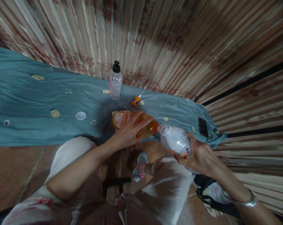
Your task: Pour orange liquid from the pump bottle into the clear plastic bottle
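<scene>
My left hand [129,129] is closed over an orange bottle [146,125] with a white label, tipped on its side so its mouth points right. My right hand [195,153] grips a clear plastic bottle [175,140], tilted with its open mouth toward the upper left. The two bottle mouths meet or nearly meet; I cannot tell whether they touch. Behind the orange bottle an orange pump top [136,100] with a thin clear tube lies on the cloth. A clear squeeze bottle [116,82] with a black cap stands upright farther back.
A white round lid [80,116] lies on the blue patterned cloth [24,103] to the left. At the right end rests a dark phone-like object [203,127]. A pleated curtain [96,34] hangs behind. A dark bag [208,187] sits by my right knee.
</scene>
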{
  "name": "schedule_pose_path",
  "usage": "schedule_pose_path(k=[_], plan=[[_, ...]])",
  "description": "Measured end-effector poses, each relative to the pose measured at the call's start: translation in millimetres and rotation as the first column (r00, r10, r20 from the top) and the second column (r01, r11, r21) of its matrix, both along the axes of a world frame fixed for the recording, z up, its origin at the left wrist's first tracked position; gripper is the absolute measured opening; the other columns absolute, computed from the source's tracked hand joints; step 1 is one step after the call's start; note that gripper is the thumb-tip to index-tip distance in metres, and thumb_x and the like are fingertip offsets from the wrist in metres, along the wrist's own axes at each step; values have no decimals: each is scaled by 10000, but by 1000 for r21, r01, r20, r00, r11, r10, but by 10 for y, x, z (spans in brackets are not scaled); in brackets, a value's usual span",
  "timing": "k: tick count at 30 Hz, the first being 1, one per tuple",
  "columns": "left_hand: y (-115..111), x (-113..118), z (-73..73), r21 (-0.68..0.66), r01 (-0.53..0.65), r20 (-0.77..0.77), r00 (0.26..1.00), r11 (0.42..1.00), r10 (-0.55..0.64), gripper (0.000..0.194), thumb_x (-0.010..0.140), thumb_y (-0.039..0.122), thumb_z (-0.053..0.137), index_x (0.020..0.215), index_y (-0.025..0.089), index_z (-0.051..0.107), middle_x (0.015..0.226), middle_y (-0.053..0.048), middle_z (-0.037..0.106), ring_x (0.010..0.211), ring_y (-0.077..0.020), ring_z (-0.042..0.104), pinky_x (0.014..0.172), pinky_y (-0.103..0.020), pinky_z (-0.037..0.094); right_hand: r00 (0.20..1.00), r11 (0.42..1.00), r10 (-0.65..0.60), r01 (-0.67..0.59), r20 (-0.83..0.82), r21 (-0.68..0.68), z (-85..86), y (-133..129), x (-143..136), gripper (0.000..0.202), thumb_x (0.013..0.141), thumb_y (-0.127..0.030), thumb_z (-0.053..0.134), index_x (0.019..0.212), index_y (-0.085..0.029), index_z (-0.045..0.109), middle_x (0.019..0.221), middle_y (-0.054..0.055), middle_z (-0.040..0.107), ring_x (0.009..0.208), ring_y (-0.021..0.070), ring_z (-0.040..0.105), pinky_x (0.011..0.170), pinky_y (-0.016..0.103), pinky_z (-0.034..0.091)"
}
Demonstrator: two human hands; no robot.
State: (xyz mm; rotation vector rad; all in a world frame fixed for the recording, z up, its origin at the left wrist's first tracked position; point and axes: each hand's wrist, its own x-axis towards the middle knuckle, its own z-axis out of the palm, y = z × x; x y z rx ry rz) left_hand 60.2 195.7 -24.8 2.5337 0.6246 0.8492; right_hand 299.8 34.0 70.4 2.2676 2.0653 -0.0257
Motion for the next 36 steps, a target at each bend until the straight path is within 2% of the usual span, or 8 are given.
schedule_pose_path(k=[36], plan=[[0, 7, -16, 20, 8, 1, 1000, 1000, -8, 793, 708, 130, 680, 1429, 271, 383, 1430, -141, 356, 1315, -358, 352, 1094, -590, 271, 1000, 999, -27, 27, 12, -29, 8, -11, -4, 620, 726, -490, 629, 1199, -122, 470, 715, 70, 696, 605, 269, 685, 529, 306, 473]])
